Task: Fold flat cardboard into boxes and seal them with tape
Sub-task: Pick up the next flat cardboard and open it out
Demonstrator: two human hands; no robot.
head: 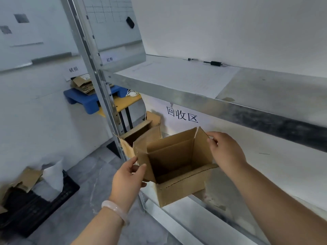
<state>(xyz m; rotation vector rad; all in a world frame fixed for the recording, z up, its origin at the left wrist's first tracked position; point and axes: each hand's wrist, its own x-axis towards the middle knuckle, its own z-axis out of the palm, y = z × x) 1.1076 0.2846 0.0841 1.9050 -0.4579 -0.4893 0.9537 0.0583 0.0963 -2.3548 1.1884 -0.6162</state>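
1. Clearly both hands are gripping: the left hand (128, 175), lower centre of the frame, pinches the near-left wall of the cardboard box (174, 163) between thumb and fingers, and the right hand (225, 151) is closed on the top edge of the right-hand flap.
2. That box sits at centre frame, opened into a square tube with its top flaps standing up, held over the front edge of the lower shelf (265, 174). Whether it rests on the shelf or hangs free I cannot tell. A dotted perforation line runs along its near flap.
3. To do this step well, I judge the walls should be pushed square first, corners true, then the short flaps folded in before the long ones, so that the seam meets cleanly for tape. No tape is visible anywhere.
4. Just behind the box, to its upper left, another open carton (141, 131) crowds the shelf, and the metal upright (99, 85) stands close on the left; either could catch a swinging flap.
5. Overhead, the upper shelf beam (230, 110) limits lifting room.
6. Farther off: a black crate (39, 209) with cardboard scraps at lower left, and a blue pallet (83, 99) stacked with flattened cardboard at upper left.
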